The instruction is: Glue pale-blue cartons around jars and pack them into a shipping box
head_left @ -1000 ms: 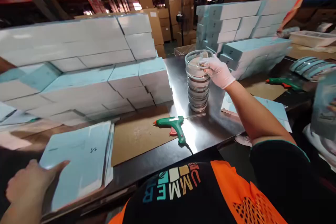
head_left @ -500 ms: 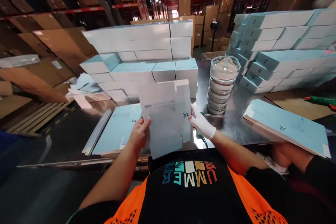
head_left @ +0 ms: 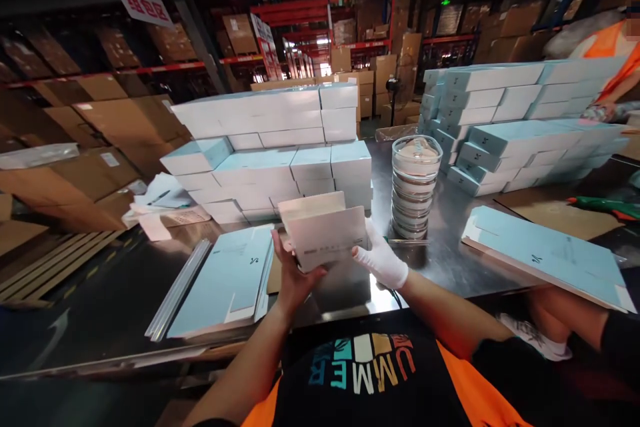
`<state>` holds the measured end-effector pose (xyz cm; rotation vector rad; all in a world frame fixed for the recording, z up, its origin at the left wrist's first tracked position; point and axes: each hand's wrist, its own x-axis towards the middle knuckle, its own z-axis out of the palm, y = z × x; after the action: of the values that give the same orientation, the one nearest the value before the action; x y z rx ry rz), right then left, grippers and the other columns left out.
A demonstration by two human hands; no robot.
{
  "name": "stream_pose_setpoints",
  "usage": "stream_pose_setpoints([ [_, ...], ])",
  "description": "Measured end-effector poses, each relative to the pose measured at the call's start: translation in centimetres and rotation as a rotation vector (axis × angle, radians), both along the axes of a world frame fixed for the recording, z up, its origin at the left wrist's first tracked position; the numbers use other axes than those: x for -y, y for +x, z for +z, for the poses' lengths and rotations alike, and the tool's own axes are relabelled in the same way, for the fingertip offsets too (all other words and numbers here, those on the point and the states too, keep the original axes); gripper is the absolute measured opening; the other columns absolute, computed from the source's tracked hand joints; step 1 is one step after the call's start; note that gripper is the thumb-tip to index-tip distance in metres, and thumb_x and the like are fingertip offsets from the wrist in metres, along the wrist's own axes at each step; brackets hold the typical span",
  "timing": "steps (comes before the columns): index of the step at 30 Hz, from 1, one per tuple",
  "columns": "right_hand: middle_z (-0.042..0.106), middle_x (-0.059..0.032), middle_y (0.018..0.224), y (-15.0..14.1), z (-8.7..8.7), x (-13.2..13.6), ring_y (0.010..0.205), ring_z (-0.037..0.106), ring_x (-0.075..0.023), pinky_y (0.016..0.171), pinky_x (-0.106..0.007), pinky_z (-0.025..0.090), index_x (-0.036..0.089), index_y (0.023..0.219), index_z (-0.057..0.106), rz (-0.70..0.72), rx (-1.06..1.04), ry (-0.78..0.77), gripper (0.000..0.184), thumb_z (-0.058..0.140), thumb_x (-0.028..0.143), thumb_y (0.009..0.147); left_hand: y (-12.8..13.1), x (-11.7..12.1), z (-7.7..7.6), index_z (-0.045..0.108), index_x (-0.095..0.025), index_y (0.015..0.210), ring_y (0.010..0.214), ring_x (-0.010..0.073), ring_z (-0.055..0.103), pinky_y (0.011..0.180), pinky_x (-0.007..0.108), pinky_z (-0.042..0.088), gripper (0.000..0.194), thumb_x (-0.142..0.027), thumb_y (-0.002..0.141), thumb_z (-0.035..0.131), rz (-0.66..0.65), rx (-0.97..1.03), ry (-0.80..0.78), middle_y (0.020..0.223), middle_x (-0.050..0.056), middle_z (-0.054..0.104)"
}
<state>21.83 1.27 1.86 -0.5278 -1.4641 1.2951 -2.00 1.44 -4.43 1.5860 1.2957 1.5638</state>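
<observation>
A small white cardboard box point(head_left: 327, 240) with a flap standing up at its back is tilted between my two hands above the table. My bare left hand point(head_left: 295, 273) grips its lower left side, thumb across the bottom edge. At the right edge, my right hand point(head_left: 383, 259) in a white glove holds the box, with its thumb at the near face; its fingertips are partly hidden behind. Left of the box lies a stack of flat light-blue cartons point(head_left: 227, 277). Just beyond the right hand stands a tall pile of clear round rolls, apparently tape point(head_left: 415, 190).
Rows of white and blue boxes point(head_left: 270, 170) are stacked at the back, with more boxes point(head_left: 505, 147) at right. Flat cartons point(head_left: 545, 253) lie right, beside a green-handled tool point(head_left: 603, 205). A person in an orange vest point(head_left: 607, 57) is far right. Papers point(head_left: 163, 197) lie left.
The flat white carton has been opened up into a box shape and tipped back. My left hand has turned and moved right, and the view has tilted upward.
</observation>
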Motion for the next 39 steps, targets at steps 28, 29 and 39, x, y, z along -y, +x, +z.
stream_pose_setpoints([
  [28,0.078,-0.0216,0.124,4.2,-4.3,-4.2,0.120,0.075,-0.0376,0.107,-0.044,0.055,0.015,0.111,0.077,-0.513,1.206,-0.306,0.034,0.086,0.036,0.086,-3.0,1.5,2.6,0.076,-0.021,0.115,0.105,0.0260,0.069,0.095,0.036,0.055,0.060,-0.069,0.081,0.091,0.301,0.037,0.415,0.111,0.007,0.073],
  [29,0.079,-0.0219,0.121,4.8,-5.2,-4.1,0.118,0.077,-0.0384,0.103,-0.043,0.056,0.014,0.110,0.078,-0.471,1.251,-0.374,0.035,0.089,0.032,0.082,-3.1,1.5,3.1,0.076,-0.021,0.114,0.105,0.0261,0.069,0.094,0.036,0.055,0.061,-0.071,0.081,0.089,0.304,0.052,0.411,0.111,0.007,0.073],
  [39,0.081,-0.0148,0.119,6.8,-8.7,0.0,0.099,0.079,-0.0273,0.088,-0.039,0.067,0.012,0.139,0.064,-0.842,0.660,-0.218,0.063,0.070,0.036,0.081,-3.1,1.9,4.9,0.075,-0.019,0.116,0.069,0.0163,0.054,0.064,0.027,0.044,0.071,-0.080,0.080,0.085,0.198,0.194,0.205,0.079,0.000,0.062],
])
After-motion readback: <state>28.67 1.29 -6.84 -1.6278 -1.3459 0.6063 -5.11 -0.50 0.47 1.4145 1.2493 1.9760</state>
